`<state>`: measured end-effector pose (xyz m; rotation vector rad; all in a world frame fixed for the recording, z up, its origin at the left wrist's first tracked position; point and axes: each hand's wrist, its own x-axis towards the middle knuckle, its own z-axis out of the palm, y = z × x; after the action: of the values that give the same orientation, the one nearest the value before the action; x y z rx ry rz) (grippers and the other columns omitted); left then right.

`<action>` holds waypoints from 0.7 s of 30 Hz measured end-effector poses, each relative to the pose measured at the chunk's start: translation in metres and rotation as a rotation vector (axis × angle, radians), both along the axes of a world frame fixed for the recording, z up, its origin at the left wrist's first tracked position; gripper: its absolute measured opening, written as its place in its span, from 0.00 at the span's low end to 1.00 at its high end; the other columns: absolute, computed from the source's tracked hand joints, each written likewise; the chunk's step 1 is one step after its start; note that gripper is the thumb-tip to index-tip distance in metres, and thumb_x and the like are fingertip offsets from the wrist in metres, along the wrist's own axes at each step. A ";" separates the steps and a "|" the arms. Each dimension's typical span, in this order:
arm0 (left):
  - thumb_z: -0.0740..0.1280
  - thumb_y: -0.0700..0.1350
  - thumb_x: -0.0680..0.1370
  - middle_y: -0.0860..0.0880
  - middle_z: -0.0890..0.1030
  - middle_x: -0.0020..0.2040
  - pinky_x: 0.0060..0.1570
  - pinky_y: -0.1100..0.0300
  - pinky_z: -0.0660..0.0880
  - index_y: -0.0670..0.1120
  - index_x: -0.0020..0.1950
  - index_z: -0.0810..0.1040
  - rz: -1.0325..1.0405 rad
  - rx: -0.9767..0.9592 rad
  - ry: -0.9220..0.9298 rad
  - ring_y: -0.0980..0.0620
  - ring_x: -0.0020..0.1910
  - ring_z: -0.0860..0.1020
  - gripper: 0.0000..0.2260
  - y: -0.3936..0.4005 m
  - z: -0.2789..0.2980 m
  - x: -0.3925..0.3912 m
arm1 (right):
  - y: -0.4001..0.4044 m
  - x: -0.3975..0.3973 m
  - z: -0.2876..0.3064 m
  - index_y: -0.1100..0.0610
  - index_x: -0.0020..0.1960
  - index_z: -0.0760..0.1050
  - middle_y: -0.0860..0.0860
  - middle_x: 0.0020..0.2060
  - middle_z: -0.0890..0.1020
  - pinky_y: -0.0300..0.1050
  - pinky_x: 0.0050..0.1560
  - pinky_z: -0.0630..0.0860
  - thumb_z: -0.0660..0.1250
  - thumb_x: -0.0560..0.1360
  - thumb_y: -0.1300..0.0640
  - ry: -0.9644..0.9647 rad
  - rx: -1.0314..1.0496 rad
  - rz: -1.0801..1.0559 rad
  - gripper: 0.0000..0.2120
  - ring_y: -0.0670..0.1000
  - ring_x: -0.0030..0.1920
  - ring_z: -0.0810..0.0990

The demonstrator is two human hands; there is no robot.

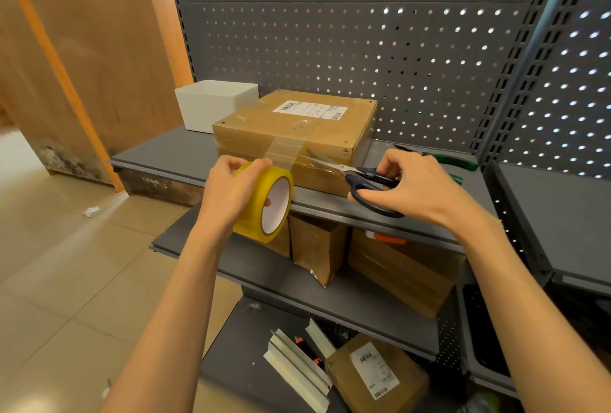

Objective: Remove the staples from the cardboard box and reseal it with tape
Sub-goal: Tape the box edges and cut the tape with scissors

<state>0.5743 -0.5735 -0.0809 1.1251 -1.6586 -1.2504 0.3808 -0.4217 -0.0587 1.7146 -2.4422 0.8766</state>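
A flat cardboard box (297,124) with a white shipping label lies on the top grey shelf (172,151). My left hand (231,191) grips a yellow roll of clear tape (264,204) in front of the box. A clear strip (284,151) runs from the roll up over the box's front edge onto its top. My right hand (420,184) holds dark-handled scissors (360,177) to the right of the strip. The blades are open and point left at the box's front face beside the tape.
A white bin (215,105) stands behind the box on the left. Green-handled pliers (443,161) lie on the shelf at the right. Cardboard boxes (396,267) fill the lower shelf; another box (377,376) and white rails (294,359) lie below. A pegboard wall backs the shelf.
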 end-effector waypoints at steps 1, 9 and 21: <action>0.71 0.57 0.69 0.45 0.80 0.50 0.47 0.44 0.79 0.51 0.46 0.74 0.008 -0.021 0.014 0.46 0.37 0.83 0.14 0.000 0.001 0.000 | -0.002 0.000 -0.001 0.54 0.41 0.71 0.48 0.35 0.79 0.42 0.32 0.72 0.70 0.63 0.36 -0.008 0.009 0.004 0.22 0.47 0.35 0.76; 0.67 0.52 0.72 0.54 0.78 0.46 0.35 0.59 0.73 0.51 0.47 0.80 -0.035 -0.075 -0.089 0.56 0.35 0.79 0.07 -0.005 0.015 -0.004 | -0.020 0.004 -0.003 0.55 0.42 0.74 0.49 0.37 0.80 0.46 0.37 0.76 0.69 0.61 0.34 -0.077 0.021 0.032 0.25 0.48 0.38 0.77; 0.68 0.51 0.73 0.49 0.80 0.49 0.49 0.54 0.72 0.48 0.50 0.80 0.029 -0.267 -0.359 0.48 0.52 0.75 0.09 -0.014 0.025 -0.017 | -0.030 0.005 -0.007 0.53 0.42 0.73 0.44 0.36 0.78 0.34 0.30 0.69 0.70 0.63 0.36 -0.143 0.001 0.048 0.21 0.42 0.37 0.75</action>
<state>0.5574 -0.5879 -0.0563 1.2507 -1.9959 -0.8085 0.3860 -0.4515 -0.0657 1.7767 -2.4980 1.0377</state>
